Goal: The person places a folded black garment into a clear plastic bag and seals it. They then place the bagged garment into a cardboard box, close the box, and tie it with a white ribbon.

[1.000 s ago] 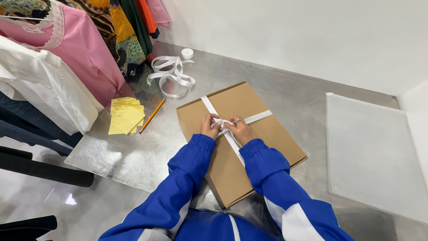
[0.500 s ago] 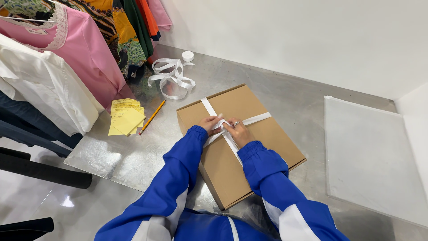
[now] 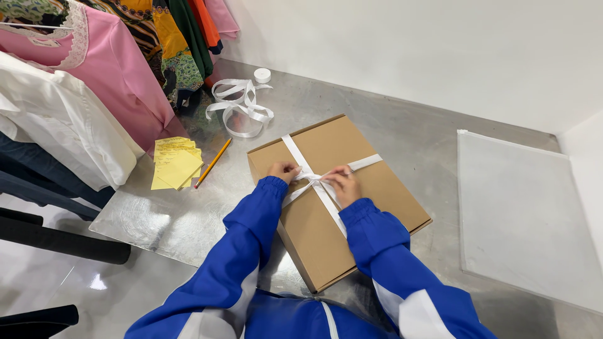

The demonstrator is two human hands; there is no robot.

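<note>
Head view: left hand (image 3: 284, 170) and right hand (image 3: 342, 184) both pinch the white ribbon (image 3: 312, 179) where it crosses atop the flat cardboard box (image 3: 377, 194) on the metal table (image 3: 157, 220). Knot-tying appears underway; tightening needs even, opposed pulls.

Lighting: bright, even, diffuse, apparently from overhead. Shadows: soft and short, a faint one under the cardboard box (image 3: 339, 201). Glare: dull sheen across the metal counter (image 3: 163, 220); a bright spot of reflection on the glossy floor (image 3: 97, 282) at lower left. Focus: sharp throughout, no motion blur. Distortion: slight wide-angle stretching towards the edges.
</note>
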